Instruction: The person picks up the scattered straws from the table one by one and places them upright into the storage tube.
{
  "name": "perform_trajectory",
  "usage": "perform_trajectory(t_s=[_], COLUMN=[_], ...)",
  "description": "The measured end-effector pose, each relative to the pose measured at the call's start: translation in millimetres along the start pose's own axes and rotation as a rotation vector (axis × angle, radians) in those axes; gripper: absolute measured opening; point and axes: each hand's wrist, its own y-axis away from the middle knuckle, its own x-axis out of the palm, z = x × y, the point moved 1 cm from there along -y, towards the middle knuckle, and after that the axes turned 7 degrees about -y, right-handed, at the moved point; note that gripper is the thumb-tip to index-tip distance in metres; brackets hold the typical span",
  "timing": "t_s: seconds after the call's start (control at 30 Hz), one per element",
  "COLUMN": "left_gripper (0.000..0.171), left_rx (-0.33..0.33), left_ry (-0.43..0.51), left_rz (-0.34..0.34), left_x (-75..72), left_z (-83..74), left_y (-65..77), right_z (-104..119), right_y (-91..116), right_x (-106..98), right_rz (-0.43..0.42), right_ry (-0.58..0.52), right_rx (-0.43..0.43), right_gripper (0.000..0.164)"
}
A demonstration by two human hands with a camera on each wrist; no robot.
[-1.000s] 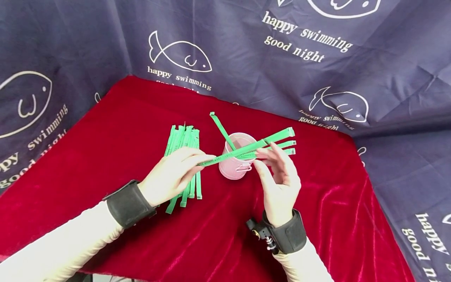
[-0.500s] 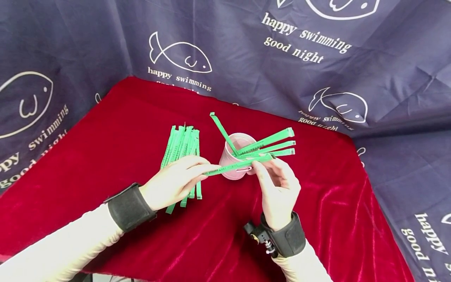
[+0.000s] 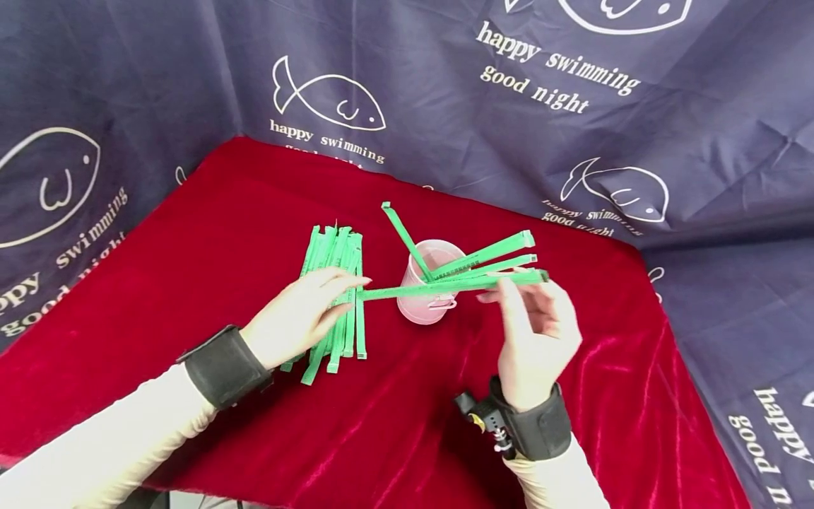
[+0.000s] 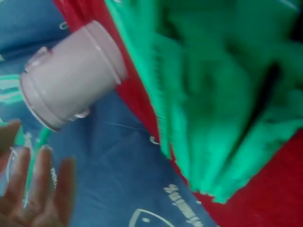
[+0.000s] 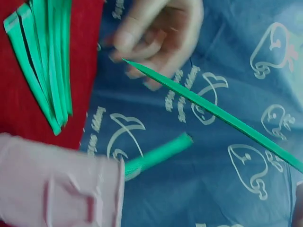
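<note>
Between the thumb and fingers of my right hand is the right end of a green wrapped straw, held level across the front of a small pink bucket. Its left end reaches to the fingertips of my left hand, which hovers over a pile of such straws. In the right wrist view, the left hand lies loosely bent behind the straw's tip, blurred. Several green straws lean out of the bucket to the right, and one leans out to the left.
Red velvet cloth covers the table under the bucket and the pile. A dark blue curtain printed with white fish hangs behind and at both sides. Black bands sit on both wrists.
The right hand moved right and slightly up with its straw, which slid away from the left hand's grip. The left fingers have spread apart. Pile and bucket stayed put.
</note>
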Motion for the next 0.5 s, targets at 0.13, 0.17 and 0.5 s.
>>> perform_trajectory(t_s=[0.13, 0.17, 0.5], left_gripper=[0.042, 0.042, 0.052], left_rx=[-0.175, -0.227, -0.525], left_ry=[-0.08, -0.104, -0.127], left_rz=[0.046, 0.067, 0.339], left_x=[1.1, 1.3, 2.3], left_z=[18.1, 23.0, 51.2], left_y=[6.8, 9.2, 23.9], right_z=[2.3, 2.3, -8.4], right_y=[-13.0, -15.7, -23.3], right_x=[-6.5, -8.3, -25.1], right_rz=[-0.11, -0.135, -0.21], right_ry=[-0.103, -0.113, -0.038], right_rx=[-0.099, -0.118, -0.141], right_gripper=[0.011, 0.012, 0.016])
